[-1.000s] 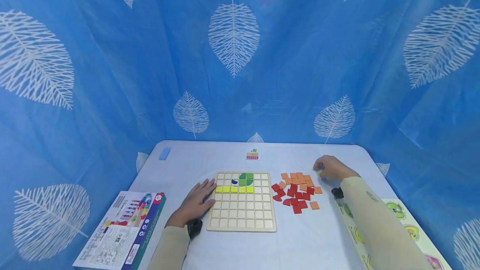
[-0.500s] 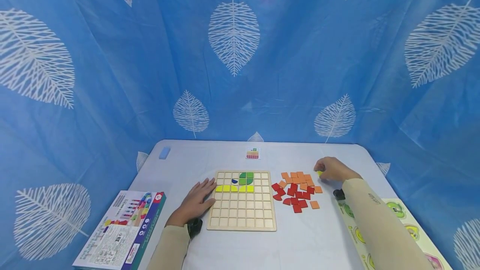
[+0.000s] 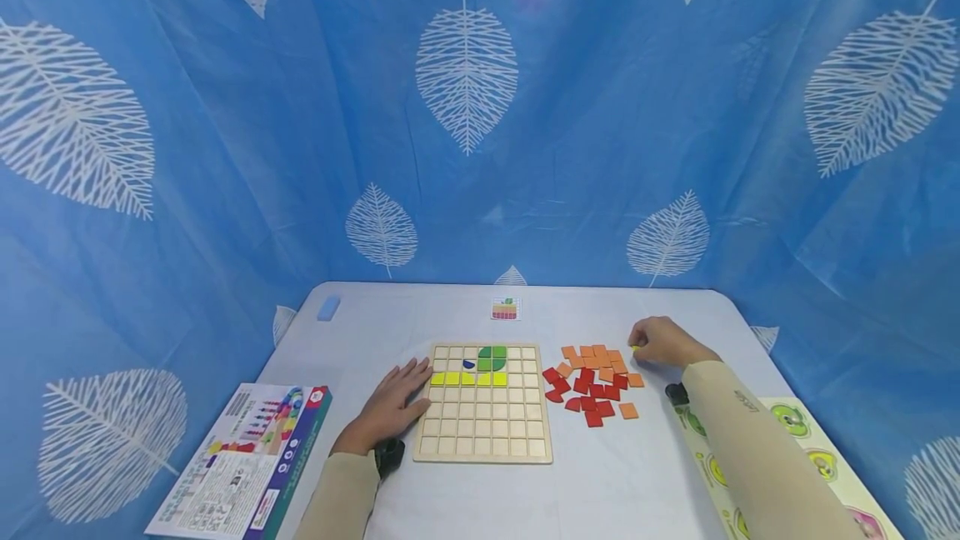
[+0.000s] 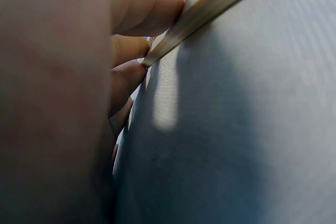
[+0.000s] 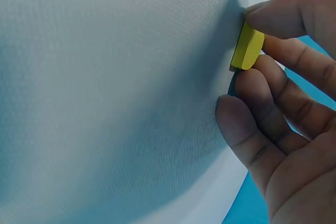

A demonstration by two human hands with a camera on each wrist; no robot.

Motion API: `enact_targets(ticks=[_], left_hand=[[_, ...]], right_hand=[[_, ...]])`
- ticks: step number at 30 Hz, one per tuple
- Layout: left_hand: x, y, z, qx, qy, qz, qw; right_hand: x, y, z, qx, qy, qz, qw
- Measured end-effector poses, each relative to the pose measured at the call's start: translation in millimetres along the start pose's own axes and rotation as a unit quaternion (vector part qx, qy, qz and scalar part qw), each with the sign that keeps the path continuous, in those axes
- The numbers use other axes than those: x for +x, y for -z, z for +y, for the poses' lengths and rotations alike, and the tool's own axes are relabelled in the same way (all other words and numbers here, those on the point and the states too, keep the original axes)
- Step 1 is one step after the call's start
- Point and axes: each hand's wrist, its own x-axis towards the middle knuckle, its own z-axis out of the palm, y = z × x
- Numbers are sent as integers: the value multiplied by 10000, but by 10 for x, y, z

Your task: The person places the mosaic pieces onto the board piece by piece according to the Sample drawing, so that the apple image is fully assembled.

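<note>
My left hand [image 3: 390, 408] lies with its fingers extended at the left edge of the wooden grid board [image 3: 482, 427]. In the left wrist view, fingertips touch the board's wooden rim [image 4: 202, 17]. On the board sit a row of yellow tiles [image 3: 452, 378], several green pieces [image 3: 485, 364] and a dark blue piece [image 3: 468, 364]. At the right of the table my right hand [image 3: 666, 342] pinches a small yellow tile [image 5: 248, 48] between thumb and fingers, close to the white tablecloth. The tile's far side is hidden by the fingers.
Orange tiles [image 3: 600, 356] and red tiles [image 3: 594, 407] lie loosely between board and right hand. A small picture card [image 3: 506, 308] and a blue block [image 3: 328, 307] lie farther back. At left is a printed box [image 3: 232, 457]; a picture board [image 3: 791, 419] lies beneath the right forearm.
Both hands stay nearly where they were. The right fingers have shifted slightly around the yellow tile, and less of it shows in the head view.
</note>
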Motion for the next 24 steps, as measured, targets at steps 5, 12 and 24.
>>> enact_targets(ticks=[5, 12, 24], left_hand=[[6, 4, -5, 18, 7, 4, 10000], [13, -14, -27, -35, 70, 17, 10000], [27, -30, -73, -48, -83, 40, 9999]], right_hand=[[1, -11, -18, 92, -40, 122, 9999], [-39, -10, -128, 227, 34, 253, 9994], [-13, -41, -365, 240, 266, 204, 9992]])
